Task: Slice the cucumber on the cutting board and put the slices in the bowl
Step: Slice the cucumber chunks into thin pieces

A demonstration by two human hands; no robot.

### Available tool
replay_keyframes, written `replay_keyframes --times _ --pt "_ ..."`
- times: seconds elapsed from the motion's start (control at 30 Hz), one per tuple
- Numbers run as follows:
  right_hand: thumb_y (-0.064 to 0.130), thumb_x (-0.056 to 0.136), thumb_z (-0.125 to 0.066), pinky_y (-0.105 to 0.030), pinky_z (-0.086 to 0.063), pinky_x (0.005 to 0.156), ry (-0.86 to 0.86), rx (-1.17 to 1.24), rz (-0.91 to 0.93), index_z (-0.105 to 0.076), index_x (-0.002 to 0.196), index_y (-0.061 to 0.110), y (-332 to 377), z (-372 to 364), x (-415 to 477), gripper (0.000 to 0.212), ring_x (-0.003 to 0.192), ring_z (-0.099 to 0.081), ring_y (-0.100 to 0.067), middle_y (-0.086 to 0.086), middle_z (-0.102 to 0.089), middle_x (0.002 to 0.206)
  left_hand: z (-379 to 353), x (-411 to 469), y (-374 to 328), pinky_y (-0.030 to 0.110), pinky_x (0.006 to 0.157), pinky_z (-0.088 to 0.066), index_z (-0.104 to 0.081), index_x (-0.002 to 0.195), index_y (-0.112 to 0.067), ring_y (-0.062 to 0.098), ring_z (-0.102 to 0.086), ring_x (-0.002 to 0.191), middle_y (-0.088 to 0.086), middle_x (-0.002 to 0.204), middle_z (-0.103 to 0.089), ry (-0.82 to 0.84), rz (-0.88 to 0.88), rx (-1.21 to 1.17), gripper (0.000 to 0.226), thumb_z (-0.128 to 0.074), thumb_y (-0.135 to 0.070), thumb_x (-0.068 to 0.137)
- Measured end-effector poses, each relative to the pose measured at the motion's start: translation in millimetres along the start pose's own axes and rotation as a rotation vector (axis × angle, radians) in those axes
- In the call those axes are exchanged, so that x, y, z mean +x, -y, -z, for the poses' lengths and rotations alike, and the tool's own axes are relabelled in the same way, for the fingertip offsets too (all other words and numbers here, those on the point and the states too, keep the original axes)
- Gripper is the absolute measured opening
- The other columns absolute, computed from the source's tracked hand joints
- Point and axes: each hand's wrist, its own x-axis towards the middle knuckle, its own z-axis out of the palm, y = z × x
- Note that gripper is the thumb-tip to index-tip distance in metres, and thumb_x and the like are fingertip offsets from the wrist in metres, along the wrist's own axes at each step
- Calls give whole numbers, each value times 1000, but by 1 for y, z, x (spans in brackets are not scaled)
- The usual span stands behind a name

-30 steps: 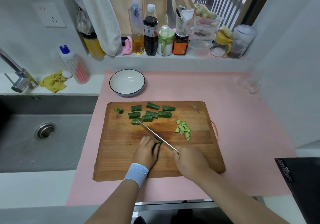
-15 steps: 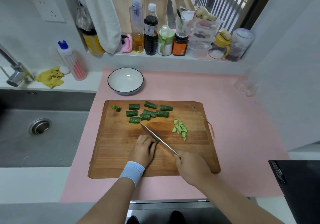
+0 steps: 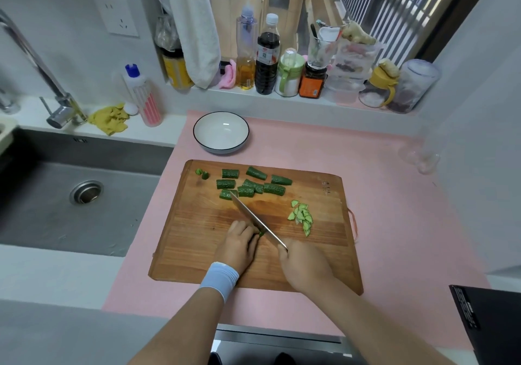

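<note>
Briefly, writing first. We can read no brand.
- Dark sauce bottle [image 3: 266,60] on the sill: white and red label, txt too small to read.
- Jar [image 3: 311,84] beside it: orange label, illegible.
- Cutting board [image 3: 197,252]: faint stamp at the far right corner, unreadable.
- Black box [image 3: 468,312], near right edge of the table: white print, illegible.

Hands:
- Left hand [image 3: 238,247], pale blue wristband [image 3: 220,278]: fingers curled, knuckles up. It pins a cucumber stub [image 3: 261,234] to the board, and only a sliver of green shows at the fingertips.
- Right hand [image 3: 306,266]: wrapped round the handle of the knife [image 3: 253,219], handle itself hidden. The blade slants away to the far left, its flat against the left knuckles and its tip at the nearest of the chunks [image 3: 253,187].

Stock, all on the board:
- approx. eight chunks at the far side
- two end bits [image 3: 202,173] at the far left corner
- thin slices [image 3: 301,216] piled right of the blade

Bowl [image 3: 221,150]: white, dark rim, on the pink mat [image 3: 394,195] just beyond the board.

Vs. 0.5 s ago: same grips, same blade angle, and chunks, slices and bowl unmoved. Only our view has shifted a little.
</note>
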Motion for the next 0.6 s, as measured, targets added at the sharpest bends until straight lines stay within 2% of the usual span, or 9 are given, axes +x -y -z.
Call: replay_keyframes --times 0.2,0.3,0.4,0.6 --pt "35 105 -37 -29 -43 59 -35 -22 40 -43 71 33 -9 4 -20 34 68 -59 -13 10 -57 70 0 1 1 21 78 -43 -67 84 -8 16 -49 84 0 84 -58 -23 -19 14 4 -65 -8 87" --pt "35 105 -36 -26 -38 57 -19 -43 33 -43 71 34 -15 6 -26 34 67 -58 -10 11 -56 70 0 0 2 22 77 -45 -66 85 -9 16 -51 84 -1 86 -58 -19 -18 8 8 -61 -13 90" --pt "35 105 -36 -25 -37 56 -1 -56 26 -46 75 33 -17 8 -27 32 66 -56 -9 12 -56 70 -2 0 4 24 77 -46 -66 85 -9 17 -51 84 -2 87 -58 -16 -12 1 3 -66 -8 88" --pt "33 105 -38 -28 -40 56 28 -35 1 -42 66 30 -6 5 -12 38 65 -56 -12 9 -54 66 0 -1 3 27 78 -49 -67 88 -9 18 -53 86 -1 90 -61 -10 -10 -9 11 -59 -15 91"
